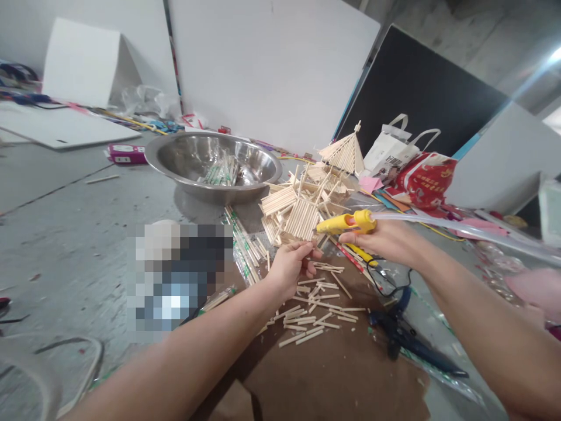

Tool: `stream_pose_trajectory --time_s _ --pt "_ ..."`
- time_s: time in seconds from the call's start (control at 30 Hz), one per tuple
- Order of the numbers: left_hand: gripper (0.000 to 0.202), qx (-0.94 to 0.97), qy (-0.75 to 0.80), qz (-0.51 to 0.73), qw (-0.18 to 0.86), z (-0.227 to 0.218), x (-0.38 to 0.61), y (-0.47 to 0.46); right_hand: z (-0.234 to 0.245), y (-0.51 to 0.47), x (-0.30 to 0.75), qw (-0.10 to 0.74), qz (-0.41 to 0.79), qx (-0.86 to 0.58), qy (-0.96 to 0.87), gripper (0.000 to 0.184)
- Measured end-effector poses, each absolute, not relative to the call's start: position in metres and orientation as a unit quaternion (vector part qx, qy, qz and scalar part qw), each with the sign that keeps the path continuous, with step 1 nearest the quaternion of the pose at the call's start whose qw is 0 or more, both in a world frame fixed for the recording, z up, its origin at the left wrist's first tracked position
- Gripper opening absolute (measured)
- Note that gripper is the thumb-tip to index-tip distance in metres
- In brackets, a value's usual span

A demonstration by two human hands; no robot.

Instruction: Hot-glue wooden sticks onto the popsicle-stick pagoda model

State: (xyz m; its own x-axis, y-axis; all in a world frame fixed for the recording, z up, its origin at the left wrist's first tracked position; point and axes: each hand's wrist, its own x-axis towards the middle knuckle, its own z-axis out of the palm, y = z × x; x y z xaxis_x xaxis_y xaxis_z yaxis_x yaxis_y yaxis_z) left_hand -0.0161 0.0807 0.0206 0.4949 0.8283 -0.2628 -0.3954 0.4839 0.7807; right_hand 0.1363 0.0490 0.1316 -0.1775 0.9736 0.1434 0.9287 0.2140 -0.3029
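Note:
A model building of thin wooden sticks [302,217], with a pointed roof, stands on brown cardboard [350,374]. My right hand [388,238] is closed around a yellow hot glue gun [346,222]. Its nozzle points left at the model's lower front, close to the sticks. From the gun's back a long clear glue stick [456,224] runs out to the right. My left hand [291,269] is pinched just below the nozzle, at the model's lower edge; what lies between its fingertips is too small to tell. Many short cut wooden sticks [309,318] lie scattered under my hands.
A steel basin [175,175] holding bagged sticks stands behind on the left. Bundled sticks [245,248] lie left of the model. Dark-handled cutters [412,339] rest at right. Paper bags [425,181] and white boards [272,70] are behind. A blurred patch covers something at left.

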Motion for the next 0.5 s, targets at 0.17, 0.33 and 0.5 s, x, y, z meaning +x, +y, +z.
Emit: stream_pose_trajectory --time_s 0.17,0.33,0.5 --pt "0.012 0.334 0.324 0.385 0.797 0.020 -0.016 0.081 0.130 0.048 0.140 0.175 0.066 -0.632 -0.752 0.021" --pt "0.011 0.336 0.327 0.384 0.795 0.021 -0.016 0.080 0.121 0.053 0.149 0.207 0.084 -0.632 -0.742 0.024" --pt "0.012 0.336 0.326 0.377 0.799 0.021 -0.017 0.080 0.118 0.057 0.155 0.243 0.070 -0.645 -0.721 0.024"
